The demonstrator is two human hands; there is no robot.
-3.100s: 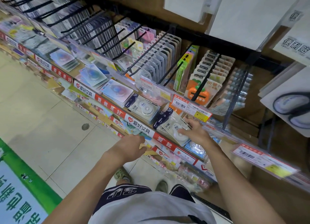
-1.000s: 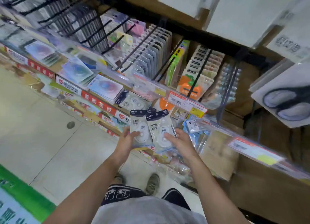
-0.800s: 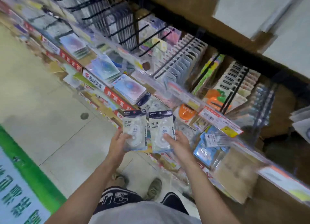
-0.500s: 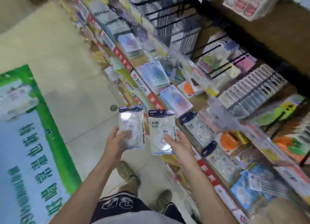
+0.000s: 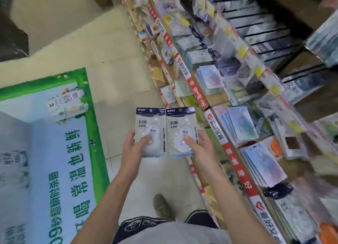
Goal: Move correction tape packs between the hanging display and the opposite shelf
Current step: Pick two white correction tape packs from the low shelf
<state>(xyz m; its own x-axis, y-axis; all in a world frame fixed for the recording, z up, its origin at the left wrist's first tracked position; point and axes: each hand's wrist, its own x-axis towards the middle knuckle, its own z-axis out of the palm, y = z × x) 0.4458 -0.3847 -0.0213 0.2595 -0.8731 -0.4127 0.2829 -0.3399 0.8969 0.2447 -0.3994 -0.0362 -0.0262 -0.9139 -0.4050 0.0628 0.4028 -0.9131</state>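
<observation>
Presently the person is standing in the aisle, each hand clamped on one correction tape pack. The left hand [image 5: 132, 146] is pinching the left correction tape pack [image 5: 150, 132], thumb lying across the clear blister and fingers behind the card. The right hand [image 5: 198, 146] is gripping the right correction tape pack [image 5: 181, 132] the same way. Both packs are being held upright, dark header cards on top, edges touching side by side, out over the tiled floor [image 5: 113, 64] and just clear of the red-and-white shelf edge strip [image 5: 215, 130] to the right.

Risks, as judged: each pack is being carried by a thumb pinch on a slick plastic blister, so a turn or a bump of the two cards against each other could slide one out and drop it to the floor. The stacked carded packs on the shelf [image 5: 237, 123] are lying near the right elbow; a careless swing could be dragging them off the ledge. The green floor banner [image 5: 54, 152] is lying underfoot and may be a slip hazard.

Against the frame three seconds earlier: both hands were then reaching into the shelf below the hanging pegs, carrying nothing visible. Now both are loaded, drawn back from the display, and the view is swinging left toward the open aisle.
</observation>
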